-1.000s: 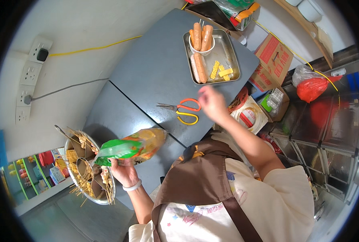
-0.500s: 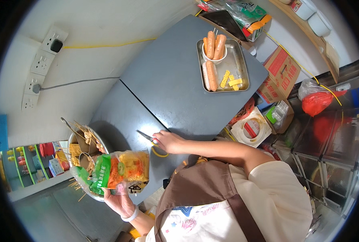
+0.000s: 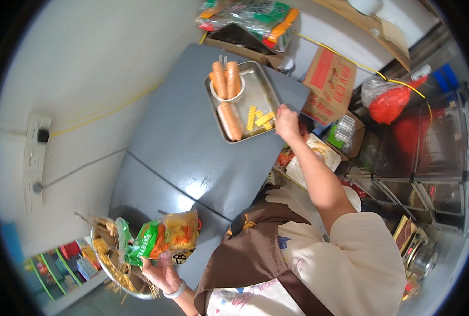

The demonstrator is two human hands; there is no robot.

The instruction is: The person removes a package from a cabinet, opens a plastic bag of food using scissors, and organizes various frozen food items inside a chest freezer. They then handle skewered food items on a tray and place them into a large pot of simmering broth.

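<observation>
Overlapping the pot (image 3: 100, 263), a bag (image 3: 163, 235) fills left grip (image 3: 161, 275); right grip (image 3: 287, 124) at tray (image 3: 254, 87) unclear.

My right hand (image 3: 287, 122) has left the scissors (image 3: 199, 225), now mostly hidden behind the bag (image 3: 177, 233); it's at the metal tray's (image 3: 255, 90) corner.

The one view looks steeply down from head height, close above the apron (image 3: 240, 268), and faces out over the bench (image 3: 176, 142) between and beyond the left grip (image 3: 161, 274) and the right grip (image 3: 287, 124). Its wide fisheye sweep reaches the wall (image 3: 87, 63) beyond the left grip and the wooden shelf (image 3: 368, 27) beyond the right.
</observation>
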